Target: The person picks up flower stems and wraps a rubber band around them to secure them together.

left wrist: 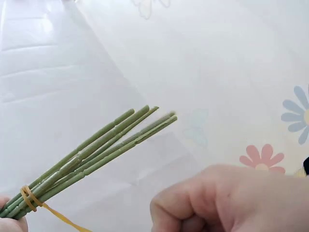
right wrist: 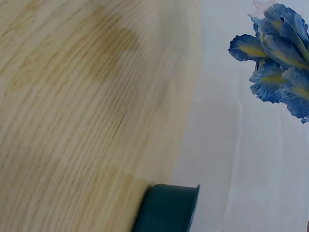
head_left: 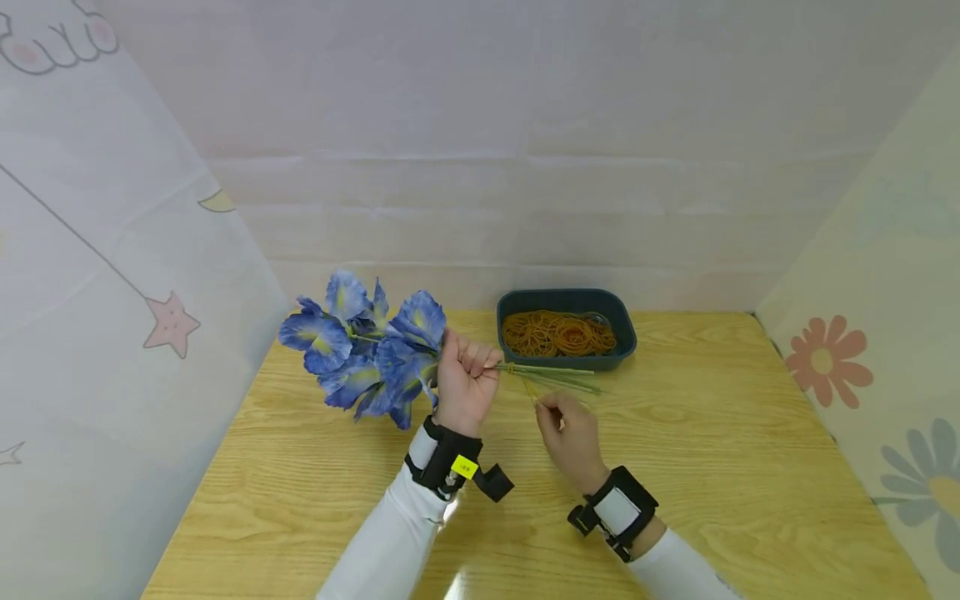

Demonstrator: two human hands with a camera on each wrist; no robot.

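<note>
Meanwhile, I see my left hand (head_left: 467,382) gripping blue flowers (head_left: 365,348), my right hand (head_left: 570,433) pinching a rubber band (left wrist: 44,207); far-right tray (head_left: 625,331) holds rubber bands (head_left: 558,332).

The left hand (head_left: 465,385) covers the part of the stems (head_left: 555,377) it grips. In the left wrist view the rubber band (left wrist: 30,199) runs out of the bottom edge. In the right wrist view only a corner of the tray (right wrist: 168,208) shows, and the flowers (right wrist: 280,58) are cut by the right edge.
</note>
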